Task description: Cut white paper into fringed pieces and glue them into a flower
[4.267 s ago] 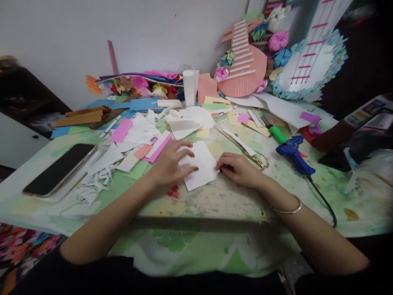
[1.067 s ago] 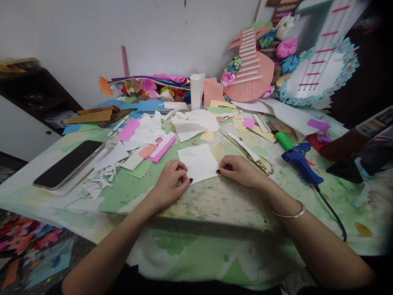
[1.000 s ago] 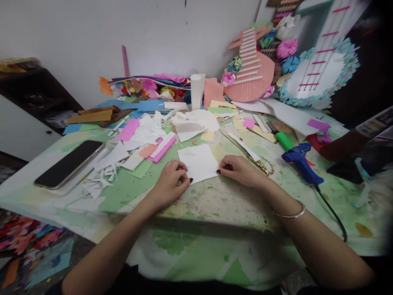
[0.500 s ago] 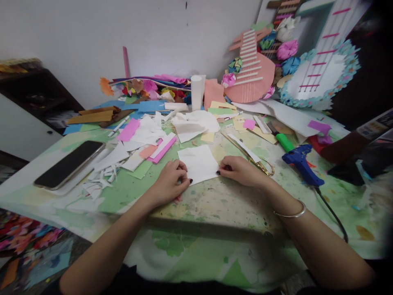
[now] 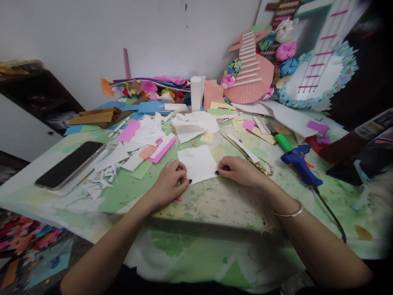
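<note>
A white square of paper (image 5: 198, 162) lies near the front of the table, between my two hands. My left hand (image 5: 172, 180) pinches its lower left corner, thumb and fingers pressed together. At the right edge, my right hand (image 5: 238, 170) grips the lower right corner with curled fingers. Just beyond my right hand lie gold-handled scissors (image 5: 264, 167), with a white paper strip (image 5: 242, 147) along their blades. To the left of my left hand are a pink strip (image 5: 164, 149) and a heap of white paper scraps (image 5: 106, 174).
A phone (image 5: 70, 164) rests at the left. On the right stands a blue glue gun (image 5: 302, 164) with its cord running to the front edge. Crumpled white paper (image 5: 195, 125) and a white roll (image 5: 195, 93) sit farther back. Paper instruments (image 5: 251, 78) lean against the wall.
Almost nothing differs. Both hands keep hold of the white paper's lower corners, and the view has shifted very slightly.
</note>
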`<state>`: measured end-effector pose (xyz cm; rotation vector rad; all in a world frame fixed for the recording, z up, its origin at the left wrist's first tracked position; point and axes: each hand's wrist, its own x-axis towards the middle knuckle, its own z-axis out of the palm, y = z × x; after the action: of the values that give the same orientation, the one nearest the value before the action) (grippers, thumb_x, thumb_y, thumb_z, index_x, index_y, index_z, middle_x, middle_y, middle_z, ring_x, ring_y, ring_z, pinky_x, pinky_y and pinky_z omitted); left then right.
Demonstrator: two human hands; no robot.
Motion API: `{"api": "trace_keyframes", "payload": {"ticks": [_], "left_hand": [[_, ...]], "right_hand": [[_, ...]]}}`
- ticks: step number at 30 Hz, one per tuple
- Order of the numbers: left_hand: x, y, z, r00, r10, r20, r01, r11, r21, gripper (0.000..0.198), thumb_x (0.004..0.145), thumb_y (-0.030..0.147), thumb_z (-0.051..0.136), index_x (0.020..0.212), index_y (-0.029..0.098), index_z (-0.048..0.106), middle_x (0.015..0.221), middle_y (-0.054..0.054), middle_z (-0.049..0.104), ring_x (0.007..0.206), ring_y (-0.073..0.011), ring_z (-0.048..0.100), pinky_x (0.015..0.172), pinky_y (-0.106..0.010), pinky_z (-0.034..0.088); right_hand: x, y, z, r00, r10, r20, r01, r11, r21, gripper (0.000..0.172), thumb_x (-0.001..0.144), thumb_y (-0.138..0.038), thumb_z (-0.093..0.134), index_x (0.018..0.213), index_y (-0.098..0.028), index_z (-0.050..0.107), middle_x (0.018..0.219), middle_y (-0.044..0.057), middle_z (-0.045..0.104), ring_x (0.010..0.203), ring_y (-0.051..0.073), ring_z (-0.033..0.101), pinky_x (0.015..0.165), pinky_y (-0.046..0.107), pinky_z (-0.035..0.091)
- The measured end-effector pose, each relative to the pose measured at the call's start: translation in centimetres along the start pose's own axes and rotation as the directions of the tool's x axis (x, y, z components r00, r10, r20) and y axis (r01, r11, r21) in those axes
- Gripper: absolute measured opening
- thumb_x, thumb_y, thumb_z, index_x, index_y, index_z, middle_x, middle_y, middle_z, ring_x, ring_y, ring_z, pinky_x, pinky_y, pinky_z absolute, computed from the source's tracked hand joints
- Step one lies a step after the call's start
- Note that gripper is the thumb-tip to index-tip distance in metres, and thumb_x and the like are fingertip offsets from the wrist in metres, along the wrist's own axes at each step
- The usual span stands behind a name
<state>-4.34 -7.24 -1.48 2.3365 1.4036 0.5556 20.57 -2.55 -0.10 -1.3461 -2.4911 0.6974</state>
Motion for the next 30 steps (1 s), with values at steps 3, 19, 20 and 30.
{"api": "trace_keyframes", "payload": {"ticks": [3,19,20,30], "left_hand": [[0.0,-0.1,0.2,1.000,-0.013,0.000,0.013,1.000,0.007,0.022,0.081,0.021,0.051,0.059,0.017,0.049,0.093,-0.007,0.053,0.089,-0.0214,0.047,0.081,-0.038,0.040],[-1.1,1.4,1.3,0.948,0.316,-0.022,-0.282,0.873,0.397,0.033,0.090,0.010,0.042,0.117,0.023,0.058,0.110,-0.009,0.056,0.102,-0.0261,0.041,0.087,-0.043,0.037],[-1.0,1.4,1.3,0.938,0.345,0.018,-0.317,0.838,0.445,0.034,0.091,0.011,0.043,0.119,0.023,0.057,0.109,-0.009,0.057,0.102,-0.0264,0.041,0.086,-0.043,0.037],[-0.5,2.4,0.5,0.932,0.305,0.197,-0.362,0.734,0.575,0.043,0.093,0.015,0.041,0.134,0.028,0.043,0.111,-0.009,0.057,0.099,-0.0255,0.046,0.081,-0.039,0.038]], "right_hand": [[0.1,0.0,0.2,1.000,0.023,-0.019,-0.023,1.000,0.014,0.011,0.077,-0.020,0.057,0.066,-0.018,0.057,0.065,0.001,0.059,0.058,0.012,0.048,0.054,0.026,0.029],[0.2,0.8,0.6,0.990,0.102,-0.095,-0.084,0.981,0.175,0.017,0.072,-0.025,0.067,0.060,-0.016,0.058,0.059,-0.002,0.056,0.056,0.011,0.047,0.052,0.023,0.031],[0.2,0.9,0.7,0.990,0.101,-0.098,-0.082,0.980,0.180,0.017,0.071,-0.025,0.067,0.060,-0.016,0.058,0.059,-0.002,0.056,0.056,0.011,0.048,0.052,0.023,0.032],[-2.2,-0.6,2.4,0.851,-0.349,-0.393,0.221,0.916,-0.335,0.011,0.083,-0.012,0.055,0.081,-0.014,0.066,0.085,0.011,0.064,0.086,0.022,0.055,0.075,0.035,0.045]]}}
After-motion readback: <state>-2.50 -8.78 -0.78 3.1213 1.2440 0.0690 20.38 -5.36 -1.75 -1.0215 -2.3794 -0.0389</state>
